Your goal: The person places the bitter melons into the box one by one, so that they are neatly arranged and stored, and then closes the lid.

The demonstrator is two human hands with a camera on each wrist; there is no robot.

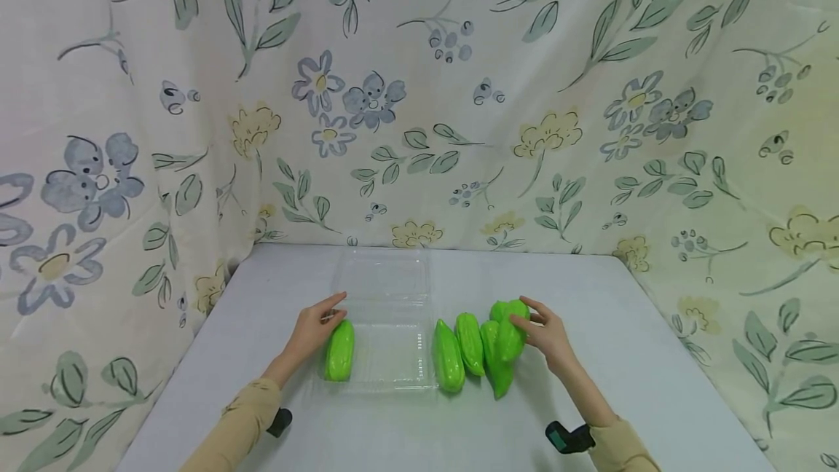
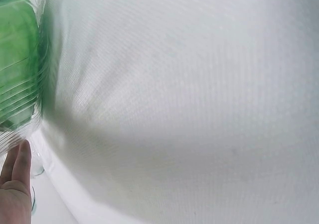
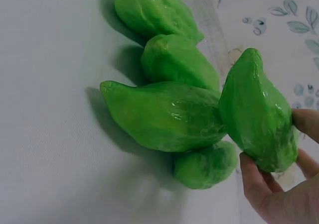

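Clear plastic container (image 1: 390,357) sits open-flat on the white table (image 1: 367,435), back half (image 1: 383,275) toward the floral cloth (image 1: 446,93). One green piece (image 1: 340,354) lies in the front half, along the left wall. Left hand (image 1: 309,332): fingers extended, tips at the container's left side, nothing lifted. Right hand (image 1: 548,339): thumb and fingers gripping another green piece (image 3: 256,117), narrow end up in the right wrist view. Four loose green pieces (image 3: 167,117) lie right of the container, under and beside the held one (contact with it, cannot tell). Leftmost loose one is just beside the container.
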